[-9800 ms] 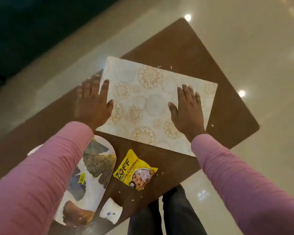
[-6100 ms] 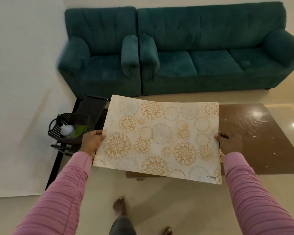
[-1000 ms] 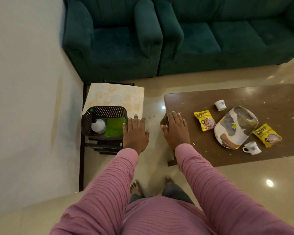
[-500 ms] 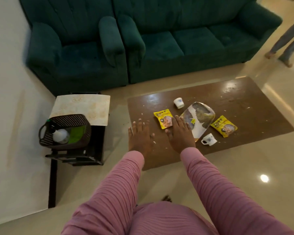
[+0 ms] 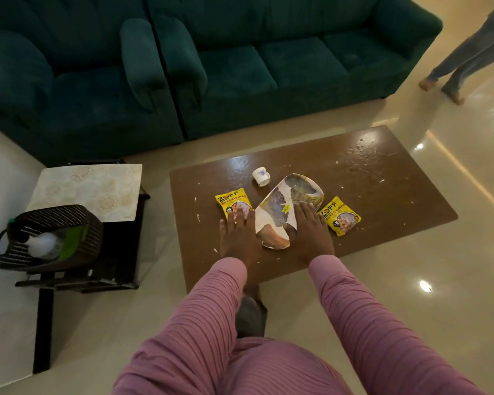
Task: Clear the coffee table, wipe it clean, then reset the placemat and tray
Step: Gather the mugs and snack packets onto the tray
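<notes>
A brown rectangular wooden coffee table (image 5: 382,201) stands on the glossy cream floor in front of a dark teal fabric sofa (image 5: 283,61), with a matching armchair (image 5: 69,89) to the left. Near the table's middle lies an oval tray with a grey, white and brown fan pattern (image 5: 283,203), set at a slant. The left hand (image 5: 238,238) reaches out at the tray's left rim, fingers straight and close together, their tips over the near end of a yellow snack packet (image 5: 232,199). The right hand (image 5: 311,232) lies at the tray's right rim, fingers likewise extended and the thumb by the edge; whether either hand actually touches the tray is hard to tell from this angle. A second yellow snack packet (image 5: 342,216) lies just right of the right hand, and a small white cup with a blue print (image 5: 260,176) sits just beyond the tray's far left side. White crumbs (image 5: 365,155) are scattered across the tabletop, thickest toward the far right corner. The cream placemat with faint gold medallions (image 5: 89,189) rests flat on a dark side table (image 5: 120,252) to the left, well apart from the coffee table. A black woven basket (image 5: 77,223) overlaps its near edge, holding a white bottle (image 5: 44,243) and something green (image 5: 69,243). Another person's legs (image 5: 468,55) show at far right.
</notes>
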Tool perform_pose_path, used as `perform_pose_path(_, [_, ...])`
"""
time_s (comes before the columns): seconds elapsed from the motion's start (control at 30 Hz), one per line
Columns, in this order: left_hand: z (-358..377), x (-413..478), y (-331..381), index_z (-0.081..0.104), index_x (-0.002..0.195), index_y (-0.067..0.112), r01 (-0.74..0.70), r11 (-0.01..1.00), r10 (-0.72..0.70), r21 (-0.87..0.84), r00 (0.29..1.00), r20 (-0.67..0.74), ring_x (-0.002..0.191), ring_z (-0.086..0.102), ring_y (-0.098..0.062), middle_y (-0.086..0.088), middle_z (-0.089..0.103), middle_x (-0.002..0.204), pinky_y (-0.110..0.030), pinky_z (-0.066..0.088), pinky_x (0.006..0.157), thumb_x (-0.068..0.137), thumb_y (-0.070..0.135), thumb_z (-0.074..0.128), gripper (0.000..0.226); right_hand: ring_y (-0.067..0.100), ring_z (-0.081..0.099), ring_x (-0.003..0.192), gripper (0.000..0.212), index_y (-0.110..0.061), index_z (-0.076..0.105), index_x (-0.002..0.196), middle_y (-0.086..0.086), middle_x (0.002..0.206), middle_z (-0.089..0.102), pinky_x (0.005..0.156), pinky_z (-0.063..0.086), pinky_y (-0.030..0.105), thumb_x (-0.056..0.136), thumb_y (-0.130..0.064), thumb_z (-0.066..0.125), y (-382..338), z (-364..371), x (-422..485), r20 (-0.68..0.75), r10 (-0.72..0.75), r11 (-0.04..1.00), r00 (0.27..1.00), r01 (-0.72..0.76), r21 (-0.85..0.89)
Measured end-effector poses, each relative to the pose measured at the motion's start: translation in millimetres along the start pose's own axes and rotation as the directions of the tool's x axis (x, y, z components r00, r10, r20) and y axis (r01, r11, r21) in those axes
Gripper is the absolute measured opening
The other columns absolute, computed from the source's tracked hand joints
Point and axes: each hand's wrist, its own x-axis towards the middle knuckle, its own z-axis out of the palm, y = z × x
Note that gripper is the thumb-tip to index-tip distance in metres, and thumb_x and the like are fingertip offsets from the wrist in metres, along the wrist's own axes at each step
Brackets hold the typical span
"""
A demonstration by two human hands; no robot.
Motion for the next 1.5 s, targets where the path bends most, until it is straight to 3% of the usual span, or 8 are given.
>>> perform_pose_path(0.53, [19, 123, 95, 0.011, 0.153, 0.023, 0.008, 0.999, -0.001, -0.038, 0.985, 0.174, 0.148, 0.004, -0.033, -0.009, 0.008, 0.162, -0.053, 0.009, 0.119, 0.101, 0.043, 0.032, 0.06, 0.025, 0.012, 0.147, 0.057, -0.009, 0.024, 0.148, 0.008, 0.157, 0.022, 0.119, 0.011, 0.041, 0.099, -0.031, 0.043, 107, -28, 132, 0.116, 0.103, 0.995, 0.988, -0.104, -0.001])
perform_pose_path(0.8, [57, 147, 100, 0.019, 0.151, 0.022, 0.305, 0.95, -0.28, -0.067, 0.927, 0.25, 0.148, 0.01, -0.033, -0.011, 0.013, 0.161, -0.051, 0.011, 0.118, 0.1, 0.043, 0.036, 0.058, 0.029, 0.017, 0.145, 0.055, -0.009, 0.029, 0.146, 0.012, 0.154, 0.028, 0.118, 0.016, 0.044, 0.097, -0.027, 0.047, 153, 2, 208, 0.27, -0.003, 0.999, 0.963, -0.006, 0.032])
perform_pose_path(0.93, [81, 161, 102, 0.022, 0.149, 0.021, 0.509, 0.848, -0.453, -0.147, 0.841, 0.295, 0.146, 0.016, -0.035, -0.011, 0.017, 0.16, -0.054, 0.015, 0.116, 0.099, 0.042, 0.041, 0.058, 0.03, 0.02, 0.144, 0.054, -0.008, 0.032, 0.144, 0.013, 0.151, 0.032, 0.117, 0.019, 0.046, 0.096, -0.027, 0.048, 183, 25, 247, 0.341, -0.075, 0.997, 0.937, 0.066, 0.036])
perform_pose_path(1.03, [112, 174, 98, 0.025, 0.148, 0.018, 0.614, 0.762, -0.539, -0.208, 0.778, 0.322, 0.139, 0.031, -0.038, -0.013, 0.027, 0.156, -0.056, 0.029, 0.111, 0.098, 0.04, 0.043, 0.058, 0.031, 0.021, 0.143, 0.056, -0.007, 0.029, 0.146, 0.013, 0.152, 0.03, 0.116, 0.02, 0.046, 0.096, -0.024, 0.047, 207, 51, 279, 0.366, -0.074, 0.997, 0.928, 0.062, 0.043])
perform_pose_path(1.2, [176, 179, 69, 0.048, 0.131, 0.013, 0.805, 0.451, -0.737, -0.386, 0.579, 0.347, 0.107, 0.061, -0.037, -0.015, 0.06, 0.123, -0.05, 0.052, 0.087, 0.082, 0.045, 0.053, 0.059, 0.035, 0.043, 0.127, 0.048, -0.009, 0.038, 0.139, 0.013, 0.144, 0.04, 0.104, 0.038, 0.043, 0.094, -0.02, 0.048, 229, 101, 335, 0.35, -0.013, 0.993, 0.937, -0.029, 0.117])
perform_pose_path(1.33, [202, 183, 64, 0.057, 0.121, 0.0, 0.867, 0.305, -0.842, -0.394, 0.438, 0.314, 0.108, 0.055, -0.044, -0.026, 0.059, 0.118, -0.042, 0.041, 0.086, 0.095, 0.017, 0.051, 0.031, 0.034, 0.054, 0.115, 0.045, -0.014, 0.042, 0.138, 0.014, 0.132, 0.051, 0.091, 0.045, 0.041, 0.094, -0.023, 0.047, 240, 138, 362, 0.322, 0.033, 0.985, 0.946, -0.085, 0.149])
perform_pose_path(1.43, [215, 190, 70, 0.059, 0.116, 0.002, 0.878, 0.15, -0.906, -0.455, 0.306, 0.292, 0.105, 0.057, -0.042, -0.027, 0.063, 0.115, -0.041, 0.044, 0.088, 0.097, 0.017, 0.047, 0.027, 0.028, 0.06, 0.104, 0.033, -0.015, 0.055, 0.126, 0.011, 0.118, 0.061, 0.078, 0.044, 0.032, 0.094, -0.022, 0.048, 251, 158, 370, 0.276, 0.043, 0.984, 0.96, -0.089, 0.154])
perform_pose_path(1.5, [221, 196, 71, 0.059, 0.118, 0.001, 0.856, 0.103, -0.923, -0.506, 0.272, 0.273, 0.106, 0.057, -0.039, -0.025, 0.063, 0.117, -0.036, 0.043, 0.084, 0.096, 0.016, 0.046, 0.028, 0.027, 0.063, 0.096, 0.029, -0.011, 0.061, 0.116, 0.009, 0.108, 0.065, 0.072, 0.043, 0.029, 0.095, -0.025, 0.048, 256, 169, 370, 0.268, 0.058, 0.986, 0.962, -0.097, 0.134])
